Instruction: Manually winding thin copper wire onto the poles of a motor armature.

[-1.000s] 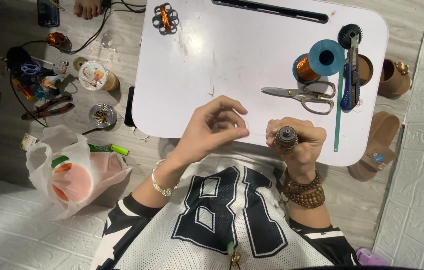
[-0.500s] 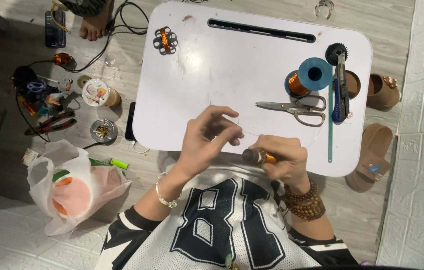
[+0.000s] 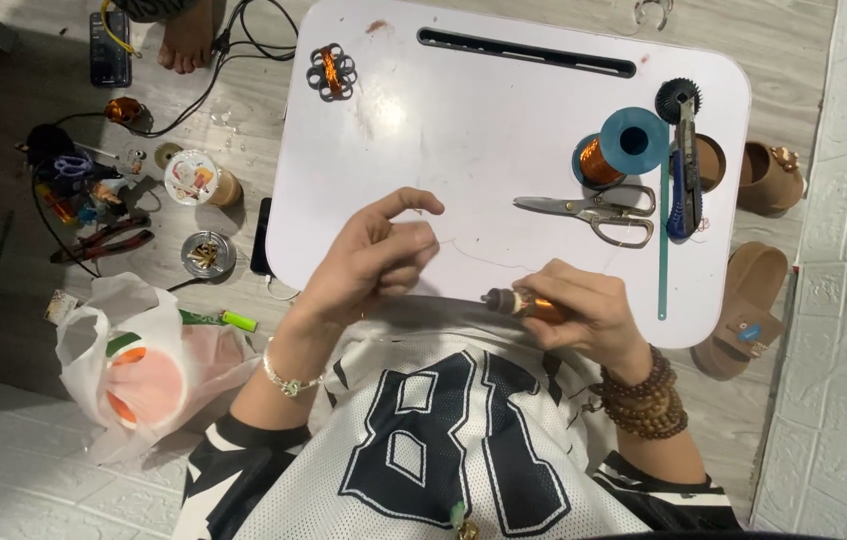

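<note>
Winding is under way: the right hand (image 3: 583, 310) grips a small copper-wound coil (image 3: 523, 303) at the bench (image 3: 463, 130) edge, six o'clock, while the left hand (image 3: 373, 255) pinches the thin wire (image 3: 483, 262) taut. Judged next: steady tension while turning the coil.

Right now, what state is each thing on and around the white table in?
Small copper-wound coil: gripped in the right hand.
Thin wire: pinched by the left hand, stretched to the coil.
Scissors: closed, lying flat.
Copper wire spool: on its side.
Utility knife: blade state unclear.
Plastic bag: open, on the floor.
</note>
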